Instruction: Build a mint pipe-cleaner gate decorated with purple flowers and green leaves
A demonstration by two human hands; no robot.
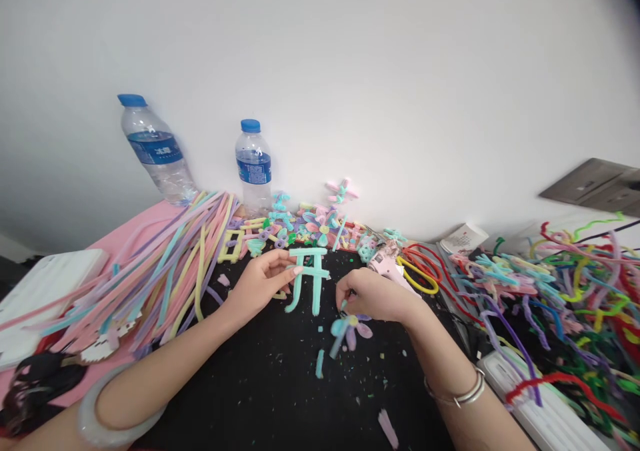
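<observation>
My left hand [273, 274] pinches a turquoise pipe-cleaner figure [316, 278] by its left side, thumb on the front. The figure has two crossbars, a straight right leg and a left leg curving outward. To the right of it, my right hand [367, 294] is closed, its fingertips pointing down and mostly hidden; what they grip, if anything, cannot be made out. Just below these fingers is a pipe-cleaner flower [351, 331] with purple, pink and blue petals. A short turquoise pipe-cleaner piece [319, 364] lies on the black mat [280, 384].
Two water bottles [254, 171] stand by the wall. Pastel pipe cleaners [175, 264] are heaped at left, coloured ones [560, 304] at right. Finished small shapes line the back near a pink glue gun [393, 268]. A white power strip [535, 398] lies at lower right.
</observation>
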